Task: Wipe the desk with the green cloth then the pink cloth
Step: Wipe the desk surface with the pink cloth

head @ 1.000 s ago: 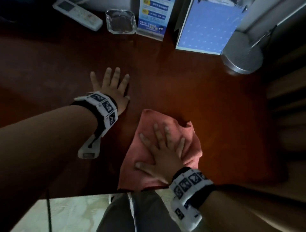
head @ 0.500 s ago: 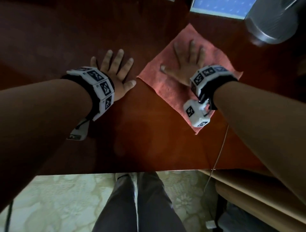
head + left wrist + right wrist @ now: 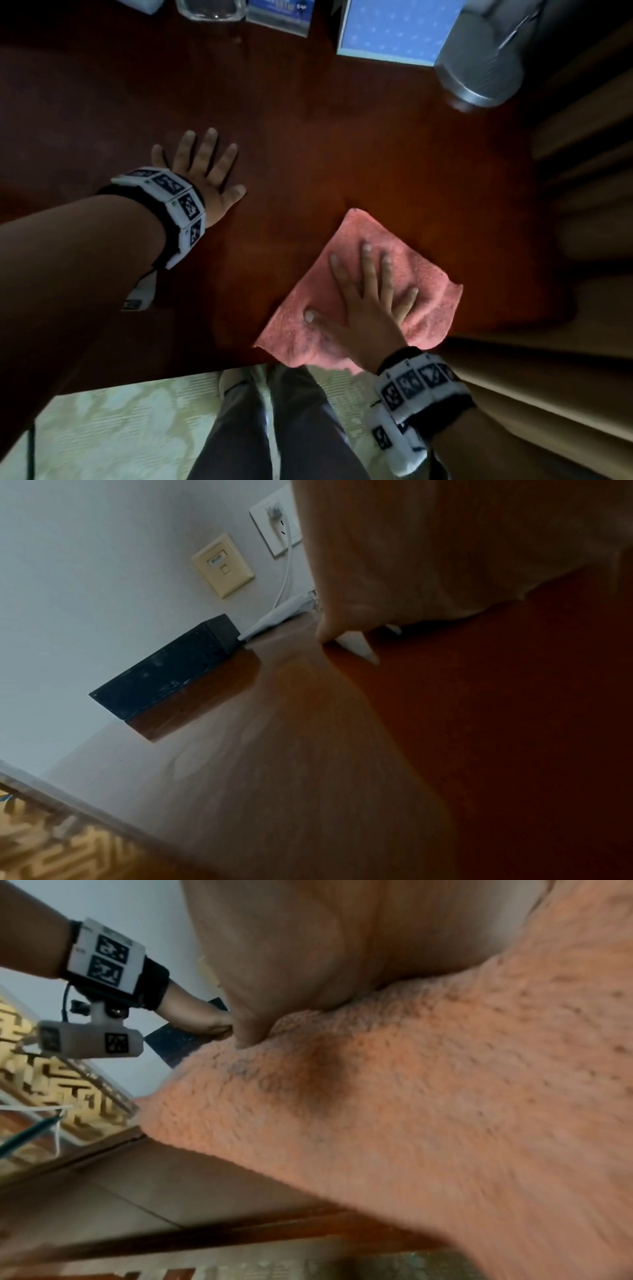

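The pink cloth (image 3: 428, 301) lies spread on the dark red-brown desk (image 3: 308, 144), near its front edge at the right, with one corner hanging over the edge. My right hand (image 3: 366, 291) presses flat on the cloth with straight, spread fingers; the right wrist view shows the palm on the fluffy pink cloth (image 3: 411, 1110). My left hand (image 3: 202, 171) rests flat on the bare desk to the left, fingers spread, holding nothing. In the left wrist view the left hand (image 3: 428, 561) lies on the desk (image 3: 308, 750). No green cloth is in view.
Along the back of the desk stand a glass ashtray (image 3: 212, 8), a blue card stand (image 3: 279, 17), a blue patterned box (image 3: 394, 31) and a round metal base (image 3: 479, 72). A black box (image 3: 164, 669) sits by the wall with sockets. Patterned floor and my legs lie below the front edge.
My right hand has slid the pink cloth from the far right of the desk back to the front edge. The left hand stays flat in place.
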